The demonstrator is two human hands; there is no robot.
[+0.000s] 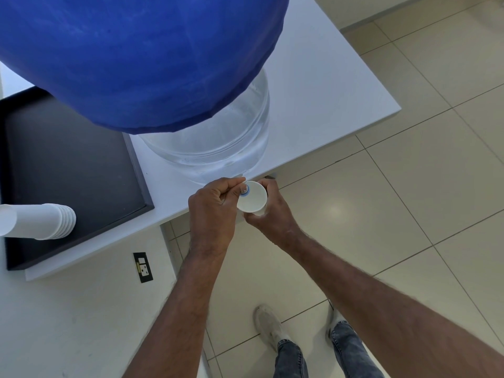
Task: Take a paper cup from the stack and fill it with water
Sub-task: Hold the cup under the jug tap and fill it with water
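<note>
The paper cup (252, 198) is in my right hand (268, 214), upright, mouth open toward me, held just off the front edge of the counter (327, 85) and directly under the tap (244, 190) of the water bottle (218, 143). My right grip is closed around the cup's wall from below and behind; only the rim and the white inside show, and I cannot tell whether any water has gathered in it yet. My left hand (215, 205) is closed in a pinch, fingertips on the small white-and-blue tap at the cup's near rim.

So I judge the taking step done and the filling step in hand: the cup is placed, the tap is being worked. The next move calls for a steady cup kept level under the spout, a gentle squeeze only, since thin paper walls buckle easily, and a clean shut-off of the tap before the level nears the rim.

The cup is a smooth, matte white cone with a rolled lip. The bottle behind it is a big clear plastic drum, ribbed in rings, glossy, with water showing through; a loose blue cloth cover (131, 55) drapes its upper part. The counter is flat, pale and slightly shiny. To the left lies a dark, matte, rectangular tray (81, 165) with a raised edge, and on it the stack of cups (41, 221) rests on its side, well apart from my hands. Below is a floor (409, 186) of large glossy beige tiles.
</note>
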